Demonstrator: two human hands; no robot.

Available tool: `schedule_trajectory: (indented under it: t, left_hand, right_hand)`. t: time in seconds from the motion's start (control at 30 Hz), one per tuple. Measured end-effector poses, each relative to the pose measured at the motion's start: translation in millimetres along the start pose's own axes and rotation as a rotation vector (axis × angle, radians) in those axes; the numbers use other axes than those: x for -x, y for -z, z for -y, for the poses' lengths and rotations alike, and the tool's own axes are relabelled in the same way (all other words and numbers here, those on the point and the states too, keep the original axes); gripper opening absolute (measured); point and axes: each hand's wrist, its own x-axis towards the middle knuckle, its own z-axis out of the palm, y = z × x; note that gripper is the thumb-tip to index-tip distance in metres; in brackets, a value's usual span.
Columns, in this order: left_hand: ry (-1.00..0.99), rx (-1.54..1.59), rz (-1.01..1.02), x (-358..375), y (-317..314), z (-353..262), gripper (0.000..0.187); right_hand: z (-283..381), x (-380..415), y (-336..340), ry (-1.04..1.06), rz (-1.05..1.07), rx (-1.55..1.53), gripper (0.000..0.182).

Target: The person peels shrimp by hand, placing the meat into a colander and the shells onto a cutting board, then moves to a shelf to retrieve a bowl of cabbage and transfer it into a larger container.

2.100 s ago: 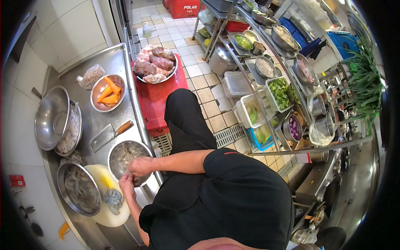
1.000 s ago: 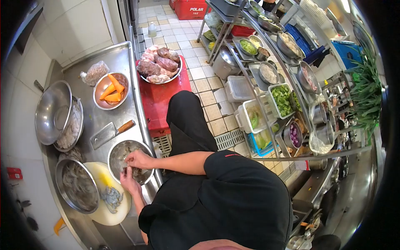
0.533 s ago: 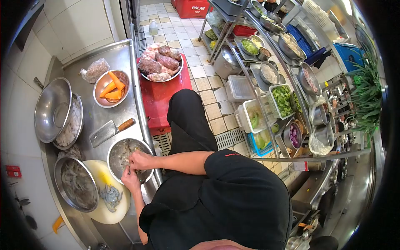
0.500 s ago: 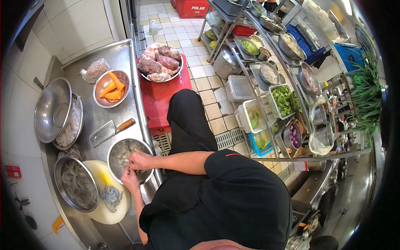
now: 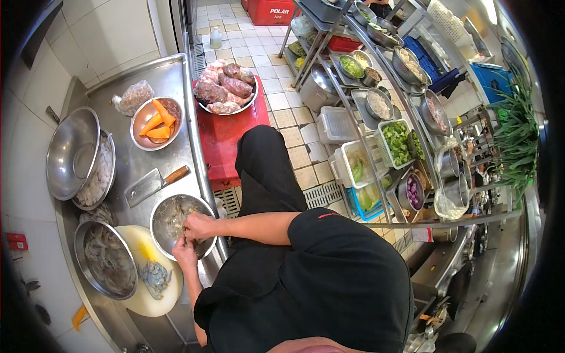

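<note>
My right hand (image 5: 200, 226) and my left hand (image 5: 185, 252) meet over a perforated metal colander (image 5: 160, 206), fingers pinched together. Whatever sits between the fingertips is too small and covered to make out. Greyish, shell-like bits (image 5: 175, 222) lie in the colander. Beside it a white cutting board (image 5: 168, 303) with a yellow stain carries a pile of bluish-grey peeled shrimp (image 5: 155, 277). A steel bowl of grey shrimp (image 5: 109, 259) rests partly over the board's left edge. Above the colander lies a cleaver (image 5: 144, 187) with a wooden handle.
On the steel counter (image 5: 126, 162) stand a bowl of carrot pieces (image 5: 158, 126), a bagged item (image 5: 134, 98) and a large steel bowl (image 5: 73, 153) tilted over another. A basin of meat (image 5: 226, 91) sits on a red crate (image 5: 226, 141). Shelves (image 5: 353, 106) hold food containers.
The whole view has shifted very slightly. Both hands stay together over the colander, with little visible movement.
</note>
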Motion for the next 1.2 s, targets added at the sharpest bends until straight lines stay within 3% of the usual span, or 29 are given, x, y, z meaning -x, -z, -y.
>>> schedule_trajectory:
  t: [0.17,0.27,0.37,0.57,0.6,0.7,0.8,0.9,0.93,1.07,1.1,1.13,1.17,1.2]
  left_hand:
    - [0.132,0.088,0.157,0,14,-13,0.031]
    - [0.253,0.22,0.189,0,16,-2,0.037]
    - [0.272,0.228,0.169,6,18,-10,0.045]
    - [0.322,0.19,0.128,17,25,7,0.047]
    - [0.31,0.175,0.109,21,28,11,0.045]
    - [0.301,0.153,0.081,19,31,20,0.037]
    - [0.23,0.064,0.041,15,29,19,0.03]
    - [0.176,-0.066,0.03,14,26,5,0.027]
    - [0.167,-0.112,0.031,13,26,1,0.026]
    - [0.164,-0.163,-0.047,18,27,14,0.027]
    - [0.044,-0.163,-0.082,23,29,9,0.026]
    - [0.016,-0.131,-0.122,26,31,13,0.026]
    - [0.12,-0.122,-0.086,27,37,7,0.026]
    - [0.103,-0.131,-0.111,32,44,5,0.026]
  right_hand:
    - [-11,-7,1,0.058,0.052,-0.037,0.023]
    - [10,-1,21,0.056,-0.022,0.032,0.02]
    - [-10,-9,11,0.19,-0.098,0.324,0.018]
    - [-26,-21,22,-0.09,-0.268,0.247,0.018]
    - [-20,-21,26,-0.119,-0.19,0.299,0.019]
    - [-13,-13,14,-0.055,-0.226,0.225,0.026]
    - [2,-4,4,0.041,-0.037,-0.133,0.032]
    - [26,3,10,-0.153,0.23,-0.451,0.033]
    - [27,1,9,-0.208,0.291,-0.407,0.027]
    - [16,-3,-1,-0.244,0.287,-0.478,0.026]
    - [1,-9,-10,-0.246,0.298,-0.418,0.026]
    - [-6,-7,-12,-0.195,0.291,-0.439,0.025]
    - [-42,-11,-33,-0.054,0.276,-0.431,0.025]
    - [-38,-11,-29,-0.195,0.318,-0.487,0.023]
